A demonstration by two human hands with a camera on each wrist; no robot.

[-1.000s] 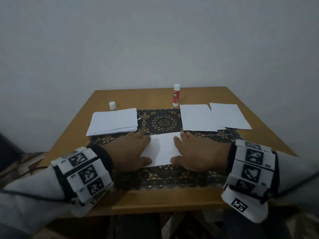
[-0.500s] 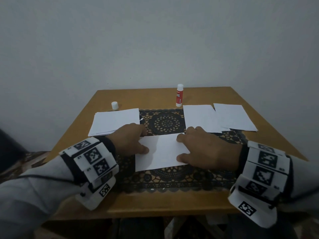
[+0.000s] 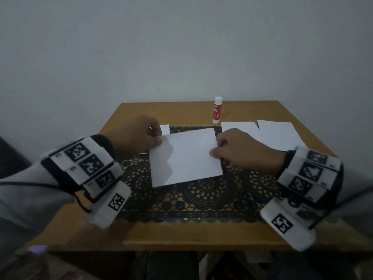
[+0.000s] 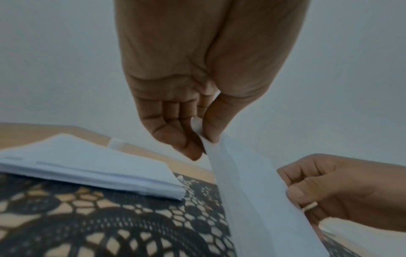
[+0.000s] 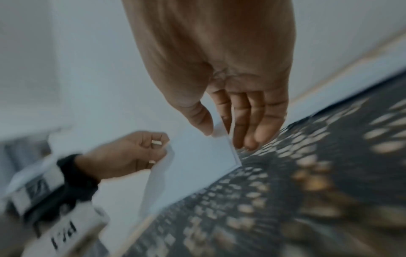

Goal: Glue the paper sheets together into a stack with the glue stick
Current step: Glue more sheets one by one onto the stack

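Both hands pinched one sheet above the mat — left hand on its left edge, right hand on its right; the stack lay left, nearer the left hand.

Your wooden table fills the lower middle of the head view. On it lies a black lace mat at centre, a glue stick standing upright toward the back edge, and two loose paper sheets at right.
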